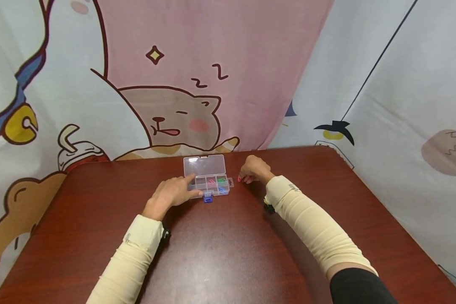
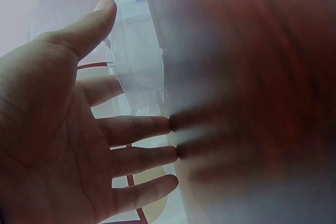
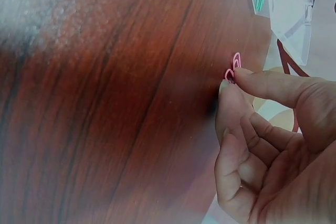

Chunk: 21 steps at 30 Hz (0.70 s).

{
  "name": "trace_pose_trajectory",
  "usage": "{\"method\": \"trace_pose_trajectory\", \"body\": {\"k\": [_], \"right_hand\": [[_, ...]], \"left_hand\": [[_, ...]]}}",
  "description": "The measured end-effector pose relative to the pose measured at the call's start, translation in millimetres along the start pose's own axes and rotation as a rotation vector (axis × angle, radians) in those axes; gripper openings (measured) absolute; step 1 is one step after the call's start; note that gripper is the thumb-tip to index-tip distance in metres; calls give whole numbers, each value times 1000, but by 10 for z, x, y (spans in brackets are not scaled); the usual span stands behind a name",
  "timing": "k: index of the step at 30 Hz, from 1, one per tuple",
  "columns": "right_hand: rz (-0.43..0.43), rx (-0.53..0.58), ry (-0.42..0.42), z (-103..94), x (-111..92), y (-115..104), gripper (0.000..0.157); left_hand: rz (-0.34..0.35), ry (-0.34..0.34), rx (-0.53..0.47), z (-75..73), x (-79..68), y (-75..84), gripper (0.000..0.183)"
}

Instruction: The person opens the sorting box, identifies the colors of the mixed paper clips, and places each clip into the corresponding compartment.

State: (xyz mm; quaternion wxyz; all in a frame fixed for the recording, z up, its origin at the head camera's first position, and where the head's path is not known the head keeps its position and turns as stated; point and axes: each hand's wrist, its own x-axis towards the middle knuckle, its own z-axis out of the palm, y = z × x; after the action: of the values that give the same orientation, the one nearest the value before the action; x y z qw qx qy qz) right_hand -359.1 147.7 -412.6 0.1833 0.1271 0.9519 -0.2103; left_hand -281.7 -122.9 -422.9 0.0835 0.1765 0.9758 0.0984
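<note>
A clear plastic compartment box lies on the table with its lid raised toward the wall. Inside, separate compartments hold pink clips, green clips and blue clips. My left hand rests at the box's left end, its fingers spread and straight, thumb along the front by the blue latch. To the right of the box, my right hand pinches pink paper clips between thumb and index finger, close over the table. Its other fingers are curled in.
The brown wooden table extends toward me and to both sides. Behind it hangs a cartoon-printed curtain, close along the back edge. A clear hanging tab sticks out from the box's right end.
</note>
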Motion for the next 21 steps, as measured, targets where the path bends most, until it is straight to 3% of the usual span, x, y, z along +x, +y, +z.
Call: {"method": "trace_pose_trajectory", "body": {"k": [21], "right_hand": [[-11, -20, -40, 33, 83, -9, 10]], "left_hand": [[0, -7, 5, -3, 9, -13, 81]]}}
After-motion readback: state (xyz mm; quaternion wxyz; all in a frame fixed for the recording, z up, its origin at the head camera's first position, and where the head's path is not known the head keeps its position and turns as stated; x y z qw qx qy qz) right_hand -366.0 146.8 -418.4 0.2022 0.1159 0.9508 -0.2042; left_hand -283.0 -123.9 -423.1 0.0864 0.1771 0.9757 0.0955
